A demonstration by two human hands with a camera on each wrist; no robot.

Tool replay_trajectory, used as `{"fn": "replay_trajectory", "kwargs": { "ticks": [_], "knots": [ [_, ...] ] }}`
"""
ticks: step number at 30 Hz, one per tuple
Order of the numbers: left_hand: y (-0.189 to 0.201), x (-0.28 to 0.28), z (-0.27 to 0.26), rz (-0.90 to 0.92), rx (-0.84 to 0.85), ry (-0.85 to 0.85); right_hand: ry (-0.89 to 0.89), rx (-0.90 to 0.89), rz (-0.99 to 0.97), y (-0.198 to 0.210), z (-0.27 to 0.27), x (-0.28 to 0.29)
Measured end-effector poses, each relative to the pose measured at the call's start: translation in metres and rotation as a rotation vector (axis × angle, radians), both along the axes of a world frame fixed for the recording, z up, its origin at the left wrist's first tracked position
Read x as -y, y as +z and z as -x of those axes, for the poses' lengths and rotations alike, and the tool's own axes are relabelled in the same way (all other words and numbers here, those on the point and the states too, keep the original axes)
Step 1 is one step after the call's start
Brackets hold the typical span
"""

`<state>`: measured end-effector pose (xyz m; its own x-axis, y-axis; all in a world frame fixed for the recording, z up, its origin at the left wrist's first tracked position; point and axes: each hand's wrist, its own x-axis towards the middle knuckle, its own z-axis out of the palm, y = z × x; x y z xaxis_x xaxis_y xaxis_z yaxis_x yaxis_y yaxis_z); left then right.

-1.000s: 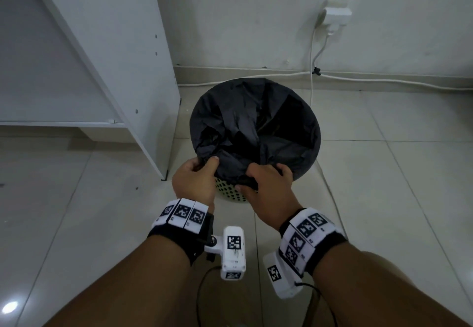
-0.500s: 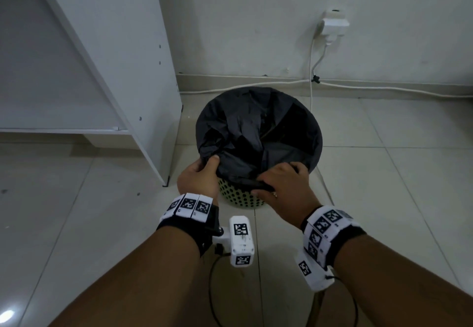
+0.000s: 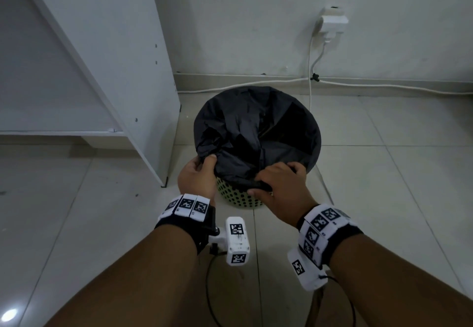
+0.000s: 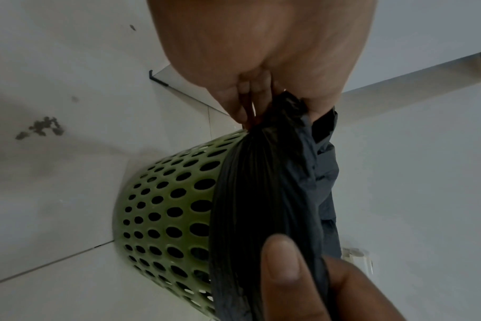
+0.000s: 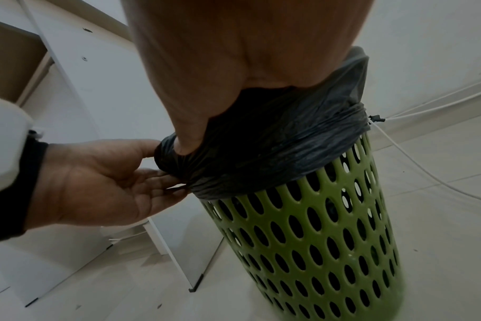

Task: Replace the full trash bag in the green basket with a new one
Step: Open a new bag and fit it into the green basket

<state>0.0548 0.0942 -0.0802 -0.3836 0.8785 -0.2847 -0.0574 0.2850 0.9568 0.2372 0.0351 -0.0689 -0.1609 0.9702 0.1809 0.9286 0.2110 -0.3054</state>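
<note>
A green perforated basket (image 3: 239, 200) stands on the tiled floor, lined with a black trash bag (image 3: 256, 132) whose edge folds over the rim. My left hand (image 3: 201, 170) pinches the bag's edge at the near-left rim; the left wrist view shows its fingers (image 4: 250, 102) bunching the plastic (image 4: 261, 184) above the basket (image 4: 165, 206). My right hand (image 3: 277, 182) grips the fold at the near rim, fingers curled over the top. In the right wrist view its thumb (image 5: 190, 134) presses the bag (image 5: 289, 141) on the basket (image 5: 330, 239), with my left hand (image 5: 110, 180) alongside.
A white cabinet panel (image 3: 115, 58) stands close on the basket's left. A wall plug (image 3: 332, 24) feeds a white cable (image 3: 311, 96) that drops behind the basket and runs along the floor on its right. Open tiles lie to the right and near me.
My right hand has slid a little to the right along the near rim, still on the bag's fold. The left hand keeps its pinch in the same place.
</note>
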Motion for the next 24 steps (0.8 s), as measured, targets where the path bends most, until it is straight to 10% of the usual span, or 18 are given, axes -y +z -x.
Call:
{"fn": "replay_trajectory", "kwargs": {
  "ticks": [24],
  "knots": [
    [-0.006,-0.005,0.007,0.039,0.000,-0.118,-0.040,0.011,0.021,0.001,0.000,-0.006]
  ]
}}
